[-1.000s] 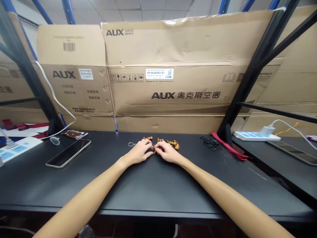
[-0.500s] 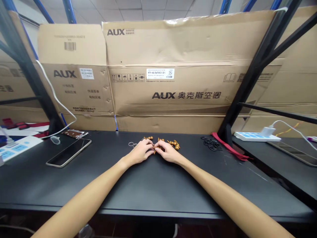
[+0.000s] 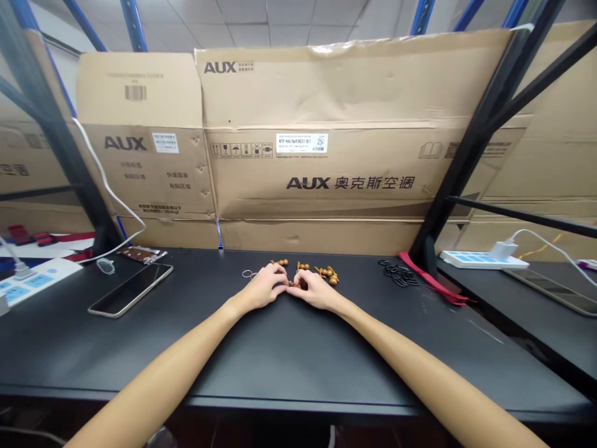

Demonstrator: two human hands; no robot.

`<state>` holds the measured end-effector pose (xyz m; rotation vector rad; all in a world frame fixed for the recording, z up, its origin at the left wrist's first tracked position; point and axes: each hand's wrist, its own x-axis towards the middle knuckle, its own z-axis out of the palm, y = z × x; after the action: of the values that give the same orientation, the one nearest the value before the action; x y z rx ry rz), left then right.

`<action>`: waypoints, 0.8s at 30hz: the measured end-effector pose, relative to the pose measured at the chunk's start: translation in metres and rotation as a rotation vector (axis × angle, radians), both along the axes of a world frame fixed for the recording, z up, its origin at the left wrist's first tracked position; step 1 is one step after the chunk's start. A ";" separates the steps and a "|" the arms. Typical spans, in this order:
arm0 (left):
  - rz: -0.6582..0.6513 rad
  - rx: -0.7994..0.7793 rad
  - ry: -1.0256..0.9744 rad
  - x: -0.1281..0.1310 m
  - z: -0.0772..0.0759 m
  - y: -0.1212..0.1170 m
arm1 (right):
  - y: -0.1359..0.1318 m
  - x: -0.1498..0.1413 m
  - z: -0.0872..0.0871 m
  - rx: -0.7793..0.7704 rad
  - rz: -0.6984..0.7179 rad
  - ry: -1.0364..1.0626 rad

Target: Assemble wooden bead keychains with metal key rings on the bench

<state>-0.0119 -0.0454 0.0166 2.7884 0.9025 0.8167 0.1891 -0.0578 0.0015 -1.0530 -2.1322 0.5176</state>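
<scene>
In the head view, both of my hands meet at the back middle of the black table. The fingers of my right hand (image 3: 317,291) are bent in a pinch on a small brown beaded piece (image 3: 293,284), mostly hidden by the fingers. My left hand (image 3: 265,287) is closed just beside it, fingertips close to the same piece; what they grip is hidden. Behind the hands lie gourd-shaped wooden beads (image 3: 281,262) on the left and a cluster of brown beaded pendants (image 3: 328,274) on the right. Metal rings (image 3: 249,274) rest by my left hand.
Black rings or clips (image 3: 399,273) lie in a pile to the right, by a red strap (image 3: 433,283). A phone (image 3: 132,289) and a power strip (image 3: 40,283) are on the left. Cardboard (image 3: 317,205) stands behind the table (image 3: 289,354), between dark metal posts (image 3: 461,168).
My fingers have shifted slightly around the small brown piece, and more of the beads behind my right hand shows. The camera view has tilted up a little.
</scene>
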 end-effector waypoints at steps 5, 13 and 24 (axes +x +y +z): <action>-0.018 0.016 0.003 0.000 -0.001 0.001 | 0.002 0.000 -0.001 -0.020 -0.021 -0.016; -0.008 0.030 -0.003 -0.002 0.000 0.003 | 0.004 0.004 0.001 0.054 -0.002 -0.102; 0.000 -0.044 -0.005 -0.002 0.001 0.000 | 0.000 0.000 0.003 0.114 -0.040 -0.149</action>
<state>-0.0134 -0.0453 0.0171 2.7470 0.9083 0.7938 0.1889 -0.0579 0.0048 -1.0966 -2.2361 0.3032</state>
